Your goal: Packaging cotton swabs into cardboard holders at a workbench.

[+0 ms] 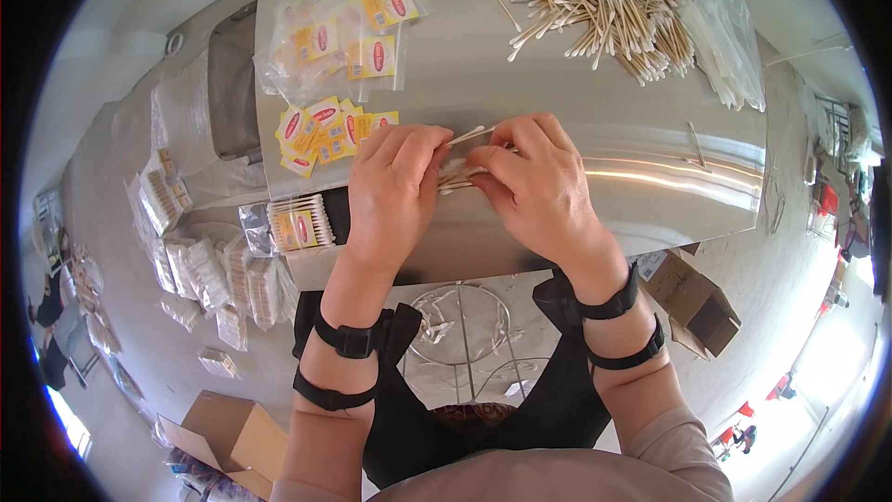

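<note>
Both my hands are close together over the near half of a shiny metal table (650, 130). A small bunch of cotton swabs (457, 177) lies between them, partly hidden by the fingers. My left hand (395, 181) has its fingers closed on one end of the swabs. Opposite it, my right hand (539, 177) pinches them with thumb and fingers, and one swab (471, 135) sticks out at a slant near the fingertips. Beside my left wrist lies a clear bag packed with swabs (302, 223), a yellow card in it. Loose yellow cards (321, 135) are piled just beyond.
A big heap of swabs (604, 0) covers the far right, beside clear plastic sleeves (729, 51). Clear bags with yellow cards (344, 37) lie far left. Stray swabs (696, 147) rest at right. Filled packs (204, 270) and cardboard boxes (692, 302) are below table level.
</note>
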Tool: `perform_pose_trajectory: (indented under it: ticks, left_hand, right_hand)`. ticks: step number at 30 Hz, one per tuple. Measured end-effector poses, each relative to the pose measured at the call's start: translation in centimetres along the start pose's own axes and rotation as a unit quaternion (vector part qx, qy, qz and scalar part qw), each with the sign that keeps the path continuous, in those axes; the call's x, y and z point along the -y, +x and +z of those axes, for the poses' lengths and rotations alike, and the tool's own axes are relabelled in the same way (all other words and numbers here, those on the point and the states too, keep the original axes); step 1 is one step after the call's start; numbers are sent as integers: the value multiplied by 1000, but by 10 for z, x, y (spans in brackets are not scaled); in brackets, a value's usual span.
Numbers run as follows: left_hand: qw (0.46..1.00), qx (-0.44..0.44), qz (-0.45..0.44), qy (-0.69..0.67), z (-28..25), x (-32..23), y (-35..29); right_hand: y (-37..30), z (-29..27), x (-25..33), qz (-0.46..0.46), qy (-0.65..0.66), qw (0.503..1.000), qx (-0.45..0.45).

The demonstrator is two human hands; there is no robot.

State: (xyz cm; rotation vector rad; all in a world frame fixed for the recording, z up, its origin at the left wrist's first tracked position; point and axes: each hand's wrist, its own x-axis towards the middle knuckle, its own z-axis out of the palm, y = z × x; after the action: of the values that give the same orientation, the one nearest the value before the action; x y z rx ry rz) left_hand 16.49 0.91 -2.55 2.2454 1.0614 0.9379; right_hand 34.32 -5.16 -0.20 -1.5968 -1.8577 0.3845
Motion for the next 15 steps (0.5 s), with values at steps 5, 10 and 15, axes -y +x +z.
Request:
perform_pose_trajectory:
  ticks: [5, 10, 15]
  left_hand:
    - [1000, 9, 2, 0, 0, 1, 0]
    - [1000, 3, 6, -4, -6, 1, 2]
    - [1000, 14, -4, 1, -8, 0, 2]
  right_hand:
    - [-2, 0, -4, -24, 0, 1000, 9]
    - [2, -19, -8, -12, 69, 998, 3]
    - [2, -22, -17, 122, 68, 989, -57]
